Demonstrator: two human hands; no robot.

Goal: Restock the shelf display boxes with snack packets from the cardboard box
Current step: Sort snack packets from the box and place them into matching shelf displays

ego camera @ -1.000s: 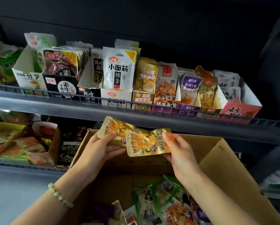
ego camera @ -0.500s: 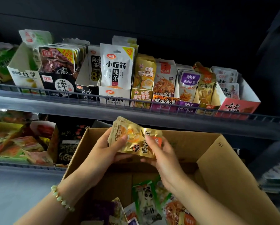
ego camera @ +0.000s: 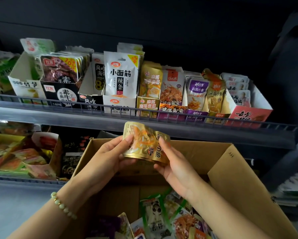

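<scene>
Both hands hold a small stack of gold snack packets (ego camera: pixel 144 144) above the open cardboard box (ego camera: pixel 231 169). My left hand (ego camera: pixel 108 157) grips the stack's left side, thumb on its face. My right hand (ego camera: pixel 172 163) pinches its right edge. More packets (ego camera: pixel 162 216), green, orange and purple, lie in the bottom of the box. On the upper shelf stands a row of display boxes; the gold display box (ego camera: pixel 217 116) with matching packets is near the right end, between a purple box (ego camera: pixel 196 114) and a red box (ego camera: pixel 248 114).
A wire rail (ego camera: pixel 58 102) runs along the upper shelf's front edge. White, black and yellow display boxes fill the shelf's left and middle. The lower shelf at left holds a yellow box (ego camera: pixel 10 138) of mixed packets. Dark shelving stands at right.
The two gold packets, spread side by side a second ago, have been slid together into one stack. My hands have come closer to each other and lifted slightly.
</scene>
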